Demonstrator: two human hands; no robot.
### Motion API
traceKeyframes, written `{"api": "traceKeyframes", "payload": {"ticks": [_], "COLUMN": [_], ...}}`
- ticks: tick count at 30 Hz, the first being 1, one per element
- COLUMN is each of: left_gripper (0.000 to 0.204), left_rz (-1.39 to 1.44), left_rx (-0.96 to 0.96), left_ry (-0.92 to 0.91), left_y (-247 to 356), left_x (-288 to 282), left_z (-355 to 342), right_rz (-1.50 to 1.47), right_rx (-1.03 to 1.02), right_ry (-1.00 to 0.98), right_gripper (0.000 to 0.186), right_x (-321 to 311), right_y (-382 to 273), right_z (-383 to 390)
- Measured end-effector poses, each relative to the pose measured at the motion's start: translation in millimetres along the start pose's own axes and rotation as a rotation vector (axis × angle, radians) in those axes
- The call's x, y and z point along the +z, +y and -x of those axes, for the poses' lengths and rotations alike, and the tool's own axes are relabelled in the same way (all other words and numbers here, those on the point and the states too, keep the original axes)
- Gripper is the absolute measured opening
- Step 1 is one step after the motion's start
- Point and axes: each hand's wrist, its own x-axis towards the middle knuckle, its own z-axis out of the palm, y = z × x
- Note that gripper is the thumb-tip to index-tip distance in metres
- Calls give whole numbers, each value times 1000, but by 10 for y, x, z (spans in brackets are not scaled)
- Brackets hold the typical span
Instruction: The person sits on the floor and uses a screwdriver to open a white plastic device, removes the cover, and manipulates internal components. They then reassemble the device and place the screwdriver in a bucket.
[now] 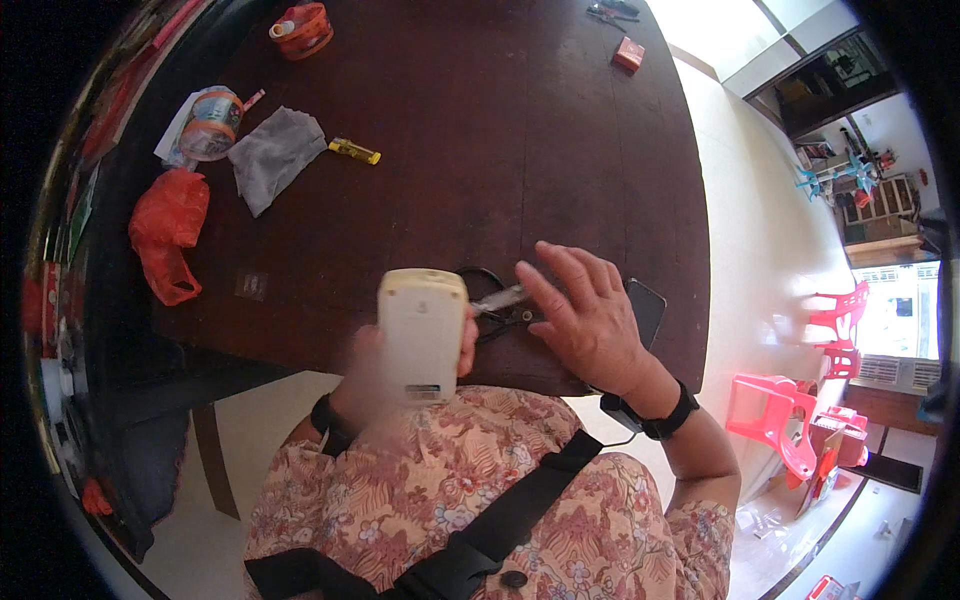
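My left hand [364, 372], blurred by motion, is closed round a cream, boxy handheld device [424, 335] with a yellowish rim. Its plain back, with a small dark label near the bottom, faces up; what kind of device it is I cannot tell. Fingertips show along its right side. My right hand [590, 318] is spread above the table's near edge with nothing visible in it. Beside its thumb lie black-handled scissors [490, 330], partly hidden by the device. A thin whitish piece [502, 297] lies across them, its kind unclear. A dark phone [646, 312] sits right of my right hand.
On the dark wooden table [450, 120], a red plastic bag [170, 230], a plastic jar [212, 125], a grey cloth [277, 155] and a yellow lighter-like object [355, 151] lie left. An orange container [303, 32], red box [629, 54] and pliers [608, 15] lie farther back.
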Motion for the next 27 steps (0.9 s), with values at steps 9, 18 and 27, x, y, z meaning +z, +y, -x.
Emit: {"api": "traceKeyframes", "payload": {"ticks": [9, 18, 27], "left_gripper": [103, 104, 105], "left_rz": [-88, -42, -224], "left_rx": [-227, -6, -116], "left_ry": [-63, -50, -192], "left_y": [80, 109, 112], "left_x": [-40, -102, -163], "left_z": [-169, -204, -471], "right_rz": [-120, -547, -636], "right_rx": [368, 1267, 1498], "right_ry": [-200, 305, 510], "right_gripper": [22, 31, 27], "right_x": [-53, -233, 278], "right_y": [-18, -513, -1259], "right_z": [367, 1352, 1850]}}
